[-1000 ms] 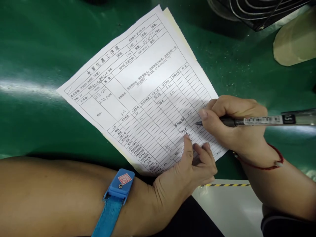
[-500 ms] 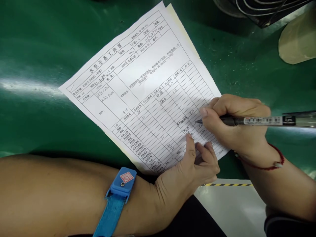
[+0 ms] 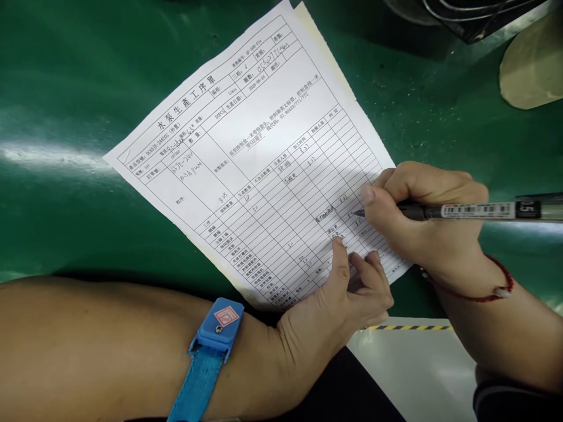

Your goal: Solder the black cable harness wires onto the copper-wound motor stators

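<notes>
A printed form (image 3: 264, 158) with handwritten entries lies tilted on the green surface, a yellowish sheet (image 3: 323, 47) showing along its edge. Closed around a black pen (image 3: 475, 210), my right hand (image 3: 422, 217) holds the tip at the form's lower right rows, beside handwritten dates. My left hand (image 3: 338, 287) rests on the form's lower edge with its thumb stretched out on the paper and its other fingers apart and partly curled. A blue strap (image 3: 220, 328) circles my left wrist, and a red cord bracelet (image 3: 490, 298) my right.
The green tabletop (image 3: 57, 76) spreads around the form. At the top right are a dark object with curved metal wires (image 3: 475, 17) and a beige round item (image 3: 532, 64). Below the table edge, a pale floor carries a yellow and black stripe (image 3: 413, 327).
My right hand and the pen have shifted slightly right. A little more handwriting shows near the pen tip. My left hand stays almost where it was.
</notes>
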The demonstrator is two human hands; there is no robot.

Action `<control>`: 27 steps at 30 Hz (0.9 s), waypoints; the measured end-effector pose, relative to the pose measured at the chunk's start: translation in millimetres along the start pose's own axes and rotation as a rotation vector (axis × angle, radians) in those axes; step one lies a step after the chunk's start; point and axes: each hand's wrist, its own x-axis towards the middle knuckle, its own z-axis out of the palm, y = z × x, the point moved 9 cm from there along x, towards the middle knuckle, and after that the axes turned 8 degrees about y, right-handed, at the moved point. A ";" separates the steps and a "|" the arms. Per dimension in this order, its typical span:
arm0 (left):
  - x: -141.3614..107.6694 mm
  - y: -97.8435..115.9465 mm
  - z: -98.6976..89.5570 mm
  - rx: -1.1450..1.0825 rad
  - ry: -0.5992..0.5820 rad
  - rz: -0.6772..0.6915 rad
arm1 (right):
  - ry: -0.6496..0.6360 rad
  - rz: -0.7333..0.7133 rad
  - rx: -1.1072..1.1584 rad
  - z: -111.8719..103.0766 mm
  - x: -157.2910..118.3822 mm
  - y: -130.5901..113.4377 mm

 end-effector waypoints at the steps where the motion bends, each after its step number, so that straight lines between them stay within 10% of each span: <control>1: -0.1 0.6 0.2 -0.007 0.000 0.001 | 0.007 -0.001 -0.006 -0.6 0.1 0.0; 27: 0.3 3.3 3.3 0.077 -0.125 0.140 | 0.022 0.035 0.073 -6.1 1.0 3.4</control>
